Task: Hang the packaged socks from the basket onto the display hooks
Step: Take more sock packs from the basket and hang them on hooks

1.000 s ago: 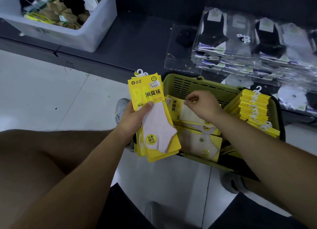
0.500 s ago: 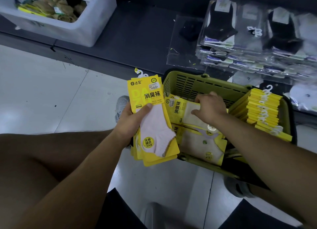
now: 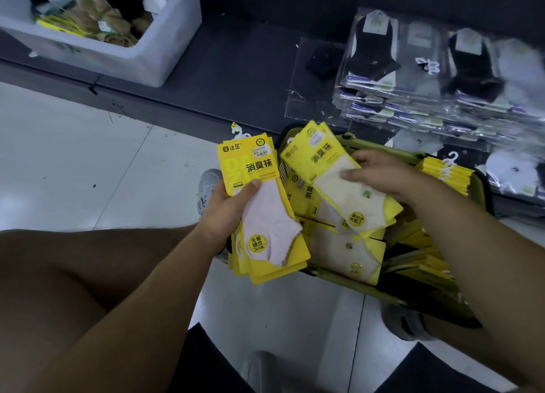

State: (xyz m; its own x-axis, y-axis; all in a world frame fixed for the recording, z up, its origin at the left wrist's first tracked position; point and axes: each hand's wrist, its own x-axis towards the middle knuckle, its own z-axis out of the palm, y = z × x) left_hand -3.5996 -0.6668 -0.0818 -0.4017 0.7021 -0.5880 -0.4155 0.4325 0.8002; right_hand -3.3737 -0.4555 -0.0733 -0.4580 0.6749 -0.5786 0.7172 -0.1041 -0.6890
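- Reading off the front of the yellow stack: brand "达足" at the top left corner, "消臭袜" in bold black beneath, and a round badge "无骨缝合" low down beside a pale pink sock (price sticker near the top too small to read).
- Finding the same layout on the tilted pack at 3 o'clock from that stack, though the print is smeared and unreadable; showing a cream sock with a small green mark, possibly with a second pack behind it.
- Making out more yellow packs lying flat in the green basket, partly covered by the raised pack and the right forearm; seeing another batch standing on edge at the basket's 2 o'clock, with white hangers poking up.
- Failing to read labels on the clear-bagged socks at 1 o'clock, cut off by the right edge; white bin at 11 o'clock cropped at the top.
- Gripping the stack with the left hand, thumb pressed across the front, fingers hidden behind.
- Pinching the tilted pack with the right hand, thumb on the front face, held above the basket's contents.
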